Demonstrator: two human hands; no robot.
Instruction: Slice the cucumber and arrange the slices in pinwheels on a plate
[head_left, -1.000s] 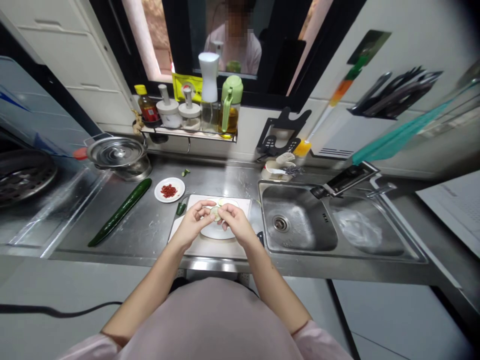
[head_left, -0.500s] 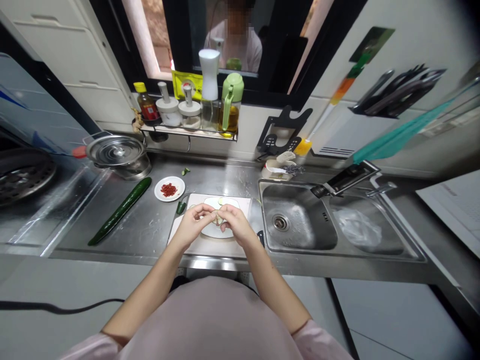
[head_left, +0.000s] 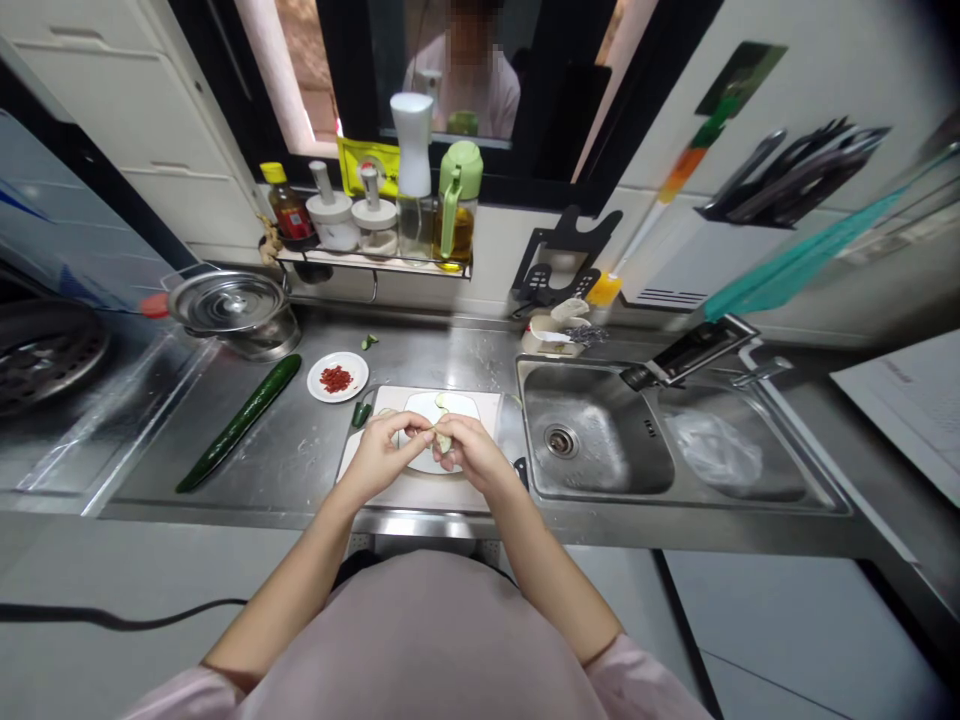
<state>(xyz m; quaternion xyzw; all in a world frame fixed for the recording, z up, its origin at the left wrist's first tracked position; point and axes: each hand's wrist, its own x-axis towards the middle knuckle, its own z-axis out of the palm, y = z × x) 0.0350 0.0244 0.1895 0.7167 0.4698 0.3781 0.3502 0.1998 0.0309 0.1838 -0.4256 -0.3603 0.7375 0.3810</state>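
Note:
My left hand (head_left: 381,455) and my right hand (head_left: 471,455) meet over a white plate (head_left: 420,408) that lies on a white cutting board (head_left: 420,490) at the counter's front edge. Both hands pinch a small pale green slice (head_left: 443,441), likely cucumber, between their fingertips. Another pale slice (head_left: 441,402) lies at the plate's far edge. A small green cucumber end (head_left: 361,414) lies at the board's left corner.
A whole cucumber (head_left: 240,422) lies on the steel counter to the left, near a small dish of chopped red chilli (head_left: 337,377) and a lidded pot (head_left: 229,305). The sink (head_left: 600,440) is right of the board. Condiment bottles (head_left: 390,210) stand on a rack behind.
My hands have drawn slightly nearer to me over the plate, still working the small slice between the fingertips. More of the plate's far part shows.

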